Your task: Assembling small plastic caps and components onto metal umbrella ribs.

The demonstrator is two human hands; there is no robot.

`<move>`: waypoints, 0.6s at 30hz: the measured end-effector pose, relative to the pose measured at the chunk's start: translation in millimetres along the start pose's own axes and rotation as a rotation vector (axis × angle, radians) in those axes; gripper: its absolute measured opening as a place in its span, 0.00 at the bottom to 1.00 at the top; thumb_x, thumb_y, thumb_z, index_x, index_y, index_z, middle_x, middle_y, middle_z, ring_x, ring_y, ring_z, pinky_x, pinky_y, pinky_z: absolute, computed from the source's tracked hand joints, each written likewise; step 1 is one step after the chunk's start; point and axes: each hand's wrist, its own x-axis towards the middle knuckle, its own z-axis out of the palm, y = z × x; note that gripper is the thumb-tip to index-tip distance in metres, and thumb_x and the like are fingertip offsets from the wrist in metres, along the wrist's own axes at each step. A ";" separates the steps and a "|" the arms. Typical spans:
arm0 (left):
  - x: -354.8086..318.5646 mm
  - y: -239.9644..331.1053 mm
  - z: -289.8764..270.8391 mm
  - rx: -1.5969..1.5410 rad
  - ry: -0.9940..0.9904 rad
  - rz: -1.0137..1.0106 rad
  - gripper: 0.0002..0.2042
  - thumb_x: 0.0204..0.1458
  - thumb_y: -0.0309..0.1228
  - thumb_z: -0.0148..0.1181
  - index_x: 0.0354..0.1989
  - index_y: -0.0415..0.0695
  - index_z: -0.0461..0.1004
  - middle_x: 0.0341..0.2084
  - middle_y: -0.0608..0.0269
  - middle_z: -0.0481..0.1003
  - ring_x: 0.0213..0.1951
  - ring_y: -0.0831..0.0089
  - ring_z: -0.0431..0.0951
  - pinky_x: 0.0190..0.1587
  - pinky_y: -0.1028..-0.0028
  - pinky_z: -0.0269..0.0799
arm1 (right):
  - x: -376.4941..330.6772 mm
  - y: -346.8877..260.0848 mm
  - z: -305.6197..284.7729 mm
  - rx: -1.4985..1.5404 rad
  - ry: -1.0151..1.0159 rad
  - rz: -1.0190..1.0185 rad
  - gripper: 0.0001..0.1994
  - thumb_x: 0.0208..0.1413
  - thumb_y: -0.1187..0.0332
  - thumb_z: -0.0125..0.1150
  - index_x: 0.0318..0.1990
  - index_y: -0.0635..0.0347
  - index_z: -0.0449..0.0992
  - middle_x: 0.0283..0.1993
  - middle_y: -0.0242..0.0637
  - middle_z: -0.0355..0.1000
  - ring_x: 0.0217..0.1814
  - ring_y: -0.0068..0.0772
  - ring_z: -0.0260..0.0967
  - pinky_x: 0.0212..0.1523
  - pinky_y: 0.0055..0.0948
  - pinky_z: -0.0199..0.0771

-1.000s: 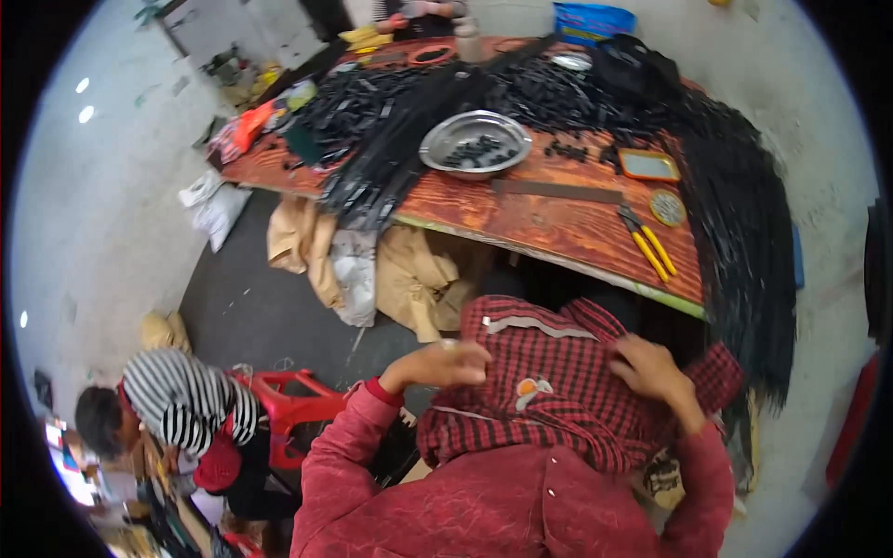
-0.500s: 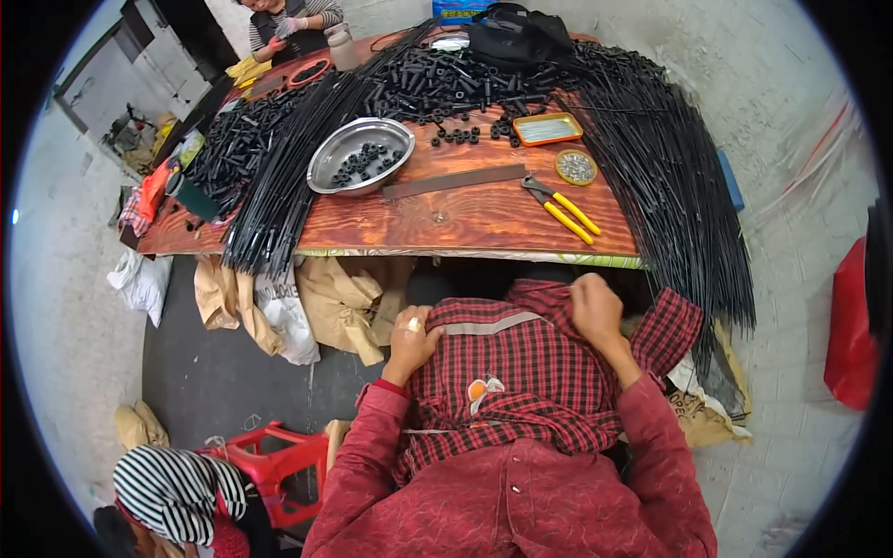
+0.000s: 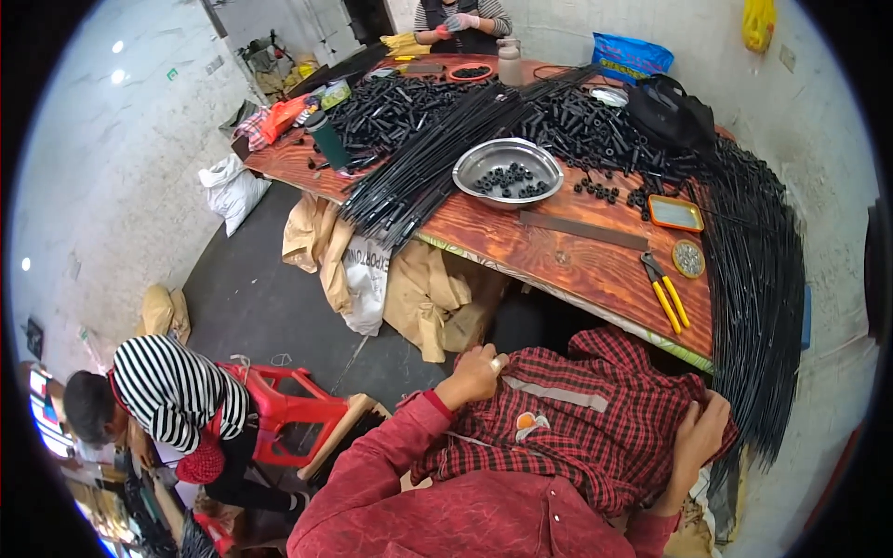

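Note:
A red-and-black checked cloth apron (image 3: 595,432) with a grey strip and a small orange-and-white patch lies spread over my lap. At its upper left corner, my left hand (image 3: 474,375) is closed on the fabric, a light wrap round one finger. My right hand (image 3: 702,430) grips the opposite side of the apron, its fingertips partly hidden by the cloth. On the table beyond lie yellow-handled pliers (image 3: 670,299), a flat dark metal strip (image 3: 581,229) and a metal bowl (image 3: 470,183) of small black parts.
The wooden table (image 3: 521,270) bears bundles of long black rods (image 3: 753,307) hanging over its edge, piled black tubes (image 3: 391,112) and a round tin (image 3: 688,259). A person (image 3: 172,386) in stripes is beside a red plastic stool (image 3: 279,423); another person (image 3: 460,23) works across the table.
The view has swung left, so the table now sits further right. My right hand has come down from the apron's upper edge to its right side; my left hand keeps its hold.

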 end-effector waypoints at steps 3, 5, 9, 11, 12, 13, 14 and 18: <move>1.7 5.8 -4.4 -0.055 -0.049 0.022 0.23 0.42 0.24 0.64 0.51 0.42 0.72 0.40 0.50 0.70 0.45 0.47 0.74 0.47 0.56 0.73 | 2.0 -21.8 -5.7 0.083 -0.067 -0.110 0.05 0.59 0.73 0.59 0.41 0.62 0.74 0.40 0.45 0.71 0.43 0.52 0.71 0.44 0.41 0.70; 17.1 27.6 -21.9 -0.172 0.106 0.047 0.26 0.44 0.25 0.65 0.55 0.43 0.71 0.43 0.49 0.70 0.47 0.48 0.73 0.50 0.57 0.72 | 6.6 -39.5 -14.4 0.349 -0.207 -0.099 0.03 0.56 0.76 0.60 0.36 0.65 0.77 0.35 0.45 0.74 0.38 0.48 0.73 0.41 0.39 0.72; 21.1 30.0 -5.0 -0.042 0.090 0.163 0.29 0.44 0.31 0.70 0.59 0.46 0.70 0.52 0.45 0.69 0.51 0.46 0.70 0.53 0.54 0.68 | 56.1 -96.6 -80.3 0.908 -0.395 -0.259 0.05 0.51 0.79 0.60 0.35 0.64 0.80 0.33 0.42 0.77 0.30 0.37 0.75 0.30 0.32 0.74; 13.2 38.5 13.1 0.047 0.033 0.157 0.30 0.43 0.33 0.71 0.58 0.46 0.72 0.52 0.45 0.69 0.52 0.46 0.69 0.53 0.53 0.67 | 83.0 -103.6 -110.4 1.244 -0.309 -0.647 0.04 0.49 0.78 0.61 0.32 0.61 0.81 0.30 0.43 0.78 0.30 0.36 0.77 0.30 0.28 0.75; 13.4 43.3 18.6 0.165 0.001 0.128 0.30 0.41 0.35 0.72 0.56 0.46 0.73 0.52 0.46 0.69 0.52 0.47 0.68 0.54 0.52 0.65 | 97.3 -100.5 -120.4 1.469 -0.230 -0.894 0.04 0.48 0.77 0.62 0.31 0.60 0.81 0.28 0.43 0.77 0.29 0.37 0.77 0.28 0.27 0.75; 23.1 47.9 24.4 0.140 -0.018 0.186 0.30 0.41 0.35 0.72 0.56 0.46 0.73 0.52 0.46 0.69 0.52 0.47 0.68 0.54 0.52 0.65 | 108.4 -87.1 -142.9 1.497 -0.320 -1.001 0.06 0.54 0.73 0.62 0.40 0.57 0.78 0.33 0.38 0.79 0.32 0.36 0.79 0.31 0.29 0.78; 20.4 44.7 25.4 0.149 -0.044 0.177 0.29 0.40 0.37 0.72 0.54 0.46 0.74 0.53 0.46 0.69 0.54 0.47 0.67 0.56 0.49 0.64 | 116.5 -76.9 -157.9 1.569 -0.434 -1.133 0.10 0.60 0.69 0.63 0.48 0.54 0.76 0.38 0.33 0.80 0.35 0.34 0.80 0.34 0.30 0.82; 29.1 48.3 19.5 0.140 -0.076 0.191 0.28 0.37 0.38 0.74 0.50 0.45 0.77 0.52 0.49 0.70 0.53 0.49 0.67 0.55 0.51 0.64 | 117.5 -92.6 -186.0 1.603 -0.269 -1.001 0.17 0.64 0.67 0.57 0.60 0.43 0.73 0.42 0.22 0.76 0.26 0.21 0.74 0.39 0.25 0.78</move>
